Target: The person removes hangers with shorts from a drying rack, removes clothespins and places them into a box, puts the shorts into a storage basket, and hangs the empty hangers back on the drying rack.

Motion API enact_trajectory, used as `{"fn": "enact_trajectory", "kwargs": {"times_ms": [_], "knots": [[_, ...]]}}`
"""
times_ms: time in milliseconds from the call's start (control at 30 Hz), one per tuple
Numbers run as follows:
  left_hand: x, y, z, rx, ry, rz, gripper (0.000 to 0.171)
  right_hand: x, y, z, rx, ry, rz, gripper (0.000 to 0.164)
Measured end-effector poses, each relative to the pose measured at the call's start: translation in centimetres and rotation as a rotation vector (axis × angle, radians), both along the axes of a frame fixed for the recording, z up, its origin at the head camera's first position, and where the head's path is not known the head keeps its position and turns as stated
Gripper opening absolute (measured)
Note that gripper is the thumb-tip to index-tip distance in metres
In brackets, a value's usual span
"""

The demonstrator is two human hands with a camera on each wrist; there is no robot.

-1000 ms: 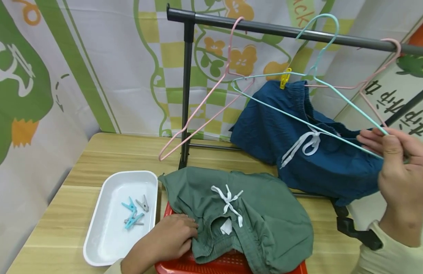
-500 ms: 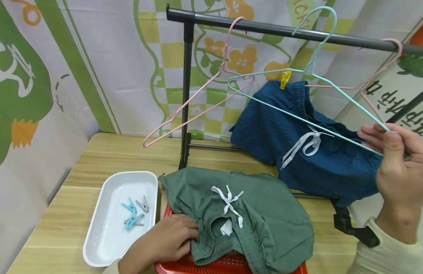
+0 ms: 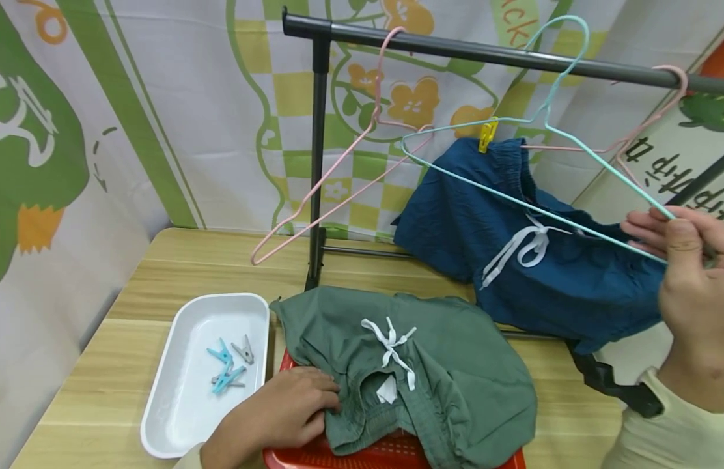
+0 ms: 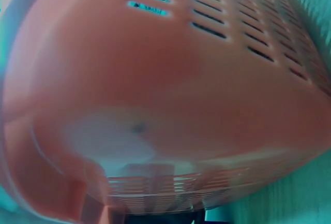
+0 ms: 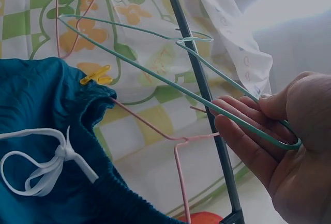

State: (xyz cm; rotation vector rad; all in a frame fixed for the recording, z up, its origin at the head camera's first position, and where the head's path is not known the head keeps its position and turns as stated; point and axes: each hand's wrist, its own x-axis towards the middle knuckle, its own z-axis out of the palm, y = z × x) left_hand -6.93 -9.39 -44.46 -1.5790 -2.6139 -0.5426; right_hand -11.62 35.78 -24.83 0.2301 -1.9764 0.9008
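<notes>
Olive-green cloth shorts with a tied white drawstring lie heaped on a red perforated plastic basket, lower centre of frame; basket likely there to keep them raised and close. Left hand rests at their left edge by the basket rim, fingers bent in toward the waistband, probably to steady them. Fingertips hidden, so can't tell if this grip pinches any cloth; left wrist view gives basket wall only.

Lower left, on the wood-grain surface: shallow white rounded tray with light-blue and grey plastic pegs, presumably to stop them scattering.

Right edge: right hand has the end of a thin mint-green hanger, thumb closed down on it, other fingers fairly straight. Grip nearly closed there; an end hold seems to suit tilting it. Its hook arches over the black metal rail, top of frame; contact unclear.

Behind, right of centre: navy cloth shorts with white drawstring, a yellow plastic clip at the waistband, apparently fixing them to a pale-pink hanger. Upper centre, another pink hanger hangs bare.
</notes>
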Motion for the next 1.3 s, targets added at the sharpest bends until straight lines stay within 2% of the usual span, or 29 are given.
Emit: {"fn": "enact_trajectory", "kwargs": {"times_ms": [167,400,700,833,967,1133,1300], "knots": [[-0.2,-0.1,0.4,-0.006,-0.058,-0.012,0.027,0.3,0.5,-0.8,-0.013,-0.043,0.069,0.029],[-0.6,-0.4,1.0,0.05,-0.165,-0.013,0.024,1.0,1.2,-2.1,0.081,-0.094,0.109,0.031],[-0.9,-1.0,1.6,0.096,-0.247,0.002,0.023,1.1,0.5,-3.0,0.029,-0.059,0.118,0.024],[-1.2,-1.5,2.4,0.129,-0.237,0.017,0.019,1.4,0.6,-3.7,0.016,-0.076,0.124,0.024],[-1.9,-2.3,3.6,0.178,-0.177,0.061,0.019,1.9,0.8,-4.2,0.028,-0.11,0.14,0.025],[-3.4,-3.3,4.8,0.21,-0.085,0.174,0.022,2.6,1.1,-4.8,0.054,-0.15,0.163,0.026],[-5.4,-3.6,4.9,0.228,-0.048,0.262,0.028,3.2,1.7,-6.0,0.013,-0.16,0.232,0.024]]}}
